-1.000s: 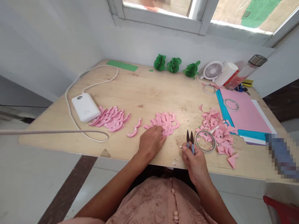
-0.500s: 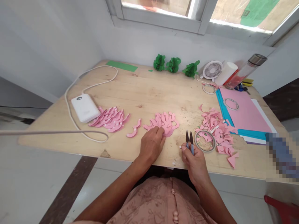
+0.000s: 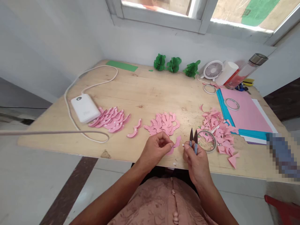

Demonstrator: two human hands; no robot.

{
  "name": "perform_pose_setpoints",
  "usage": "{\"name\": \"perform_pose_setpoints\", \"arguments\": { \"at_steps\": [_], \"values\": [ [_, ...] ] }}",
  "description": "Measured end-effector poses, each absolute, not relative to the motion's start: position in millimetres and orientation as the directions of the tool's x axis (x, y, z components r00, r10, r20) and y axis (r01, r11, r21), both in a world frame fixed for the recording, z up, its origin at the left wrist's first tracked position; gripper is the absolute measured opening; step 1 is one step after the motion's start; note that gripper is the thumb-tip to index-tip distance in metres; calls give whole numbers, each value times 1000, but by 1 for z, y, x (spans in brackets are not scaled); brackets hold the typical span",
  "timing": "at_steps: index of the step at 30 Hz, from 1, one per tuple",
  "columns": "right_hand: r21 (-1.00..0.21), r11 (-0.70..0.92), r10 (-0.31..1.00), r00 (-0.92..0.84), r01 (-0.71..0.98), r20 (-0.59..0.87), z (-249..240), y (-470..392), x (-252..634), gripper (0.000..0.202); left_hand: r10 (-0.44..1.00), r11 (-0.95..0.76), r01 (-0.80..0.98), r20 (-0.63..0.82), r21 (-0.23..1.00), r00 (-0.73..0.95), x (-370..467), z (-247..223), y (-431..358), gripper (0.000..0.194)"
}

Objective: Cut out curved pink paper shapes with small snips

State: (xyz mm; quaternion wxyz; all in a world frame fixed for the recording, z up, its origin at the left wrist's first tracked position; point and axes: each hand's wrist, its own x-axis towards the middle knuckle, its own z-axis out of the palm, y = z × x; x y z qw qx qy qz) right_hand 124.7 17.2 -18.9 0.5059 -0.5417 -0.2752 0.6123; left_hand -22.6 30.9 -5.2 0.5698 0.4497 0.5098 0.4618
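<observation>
So the counter is pale wood with knots in it, pushed up against a whitish wall with a window above; the floor is light tile with a dark stripe running through it; three puffy green paper ornaments sit along the back, then a little white fan and a clear bottle leaning a bit; over on the left a white power bank trails its cable.

Now the hands, which are apart from each other; the left hand has a wavy pink paper strip pinched between thumb and finger, so it's basically in the gap between the two, right of the left fingertips; the right hand is wrapped round blue-handled snips, blades spread in a V and pointing away from the body, plus a tiny white bit at the fingertips; the pile of wavy pink cutouts lies just beyond the left hand; a tape roll and pink scraps are right beside the right one.
</observation>
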Motion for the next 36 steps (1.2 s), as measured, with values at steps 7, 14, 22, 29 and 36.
{"name": "perform_pose_setpoints", "arguments": {
  "at_steps": [7,14,22,29,36],
  "values": [
    [-890,-268,947,70,-368,-314,-5,20,121,31,927,367,-329,-373,870,46,-7,-4,20,18],
    [-888,-280,949,34,-364,-313,-11,18,118,25,913,404,-397,-389,824,121,-4,-1,18,32],
    [-892,-289,949,22,-347,-316,-13,17,118,25,922,388,-374,-363,842,138,-3,-3,19,18],
    [-941,-236,962,76,-243,-261,-19,19,123,21,916,400,-333,-383,854,118,-1,2,20,14],
    [-962,-209,971,77,-176,-225,-21,18,126,19,927,374,-267,-359,888,107,0,3,20,16]
  ]
}}
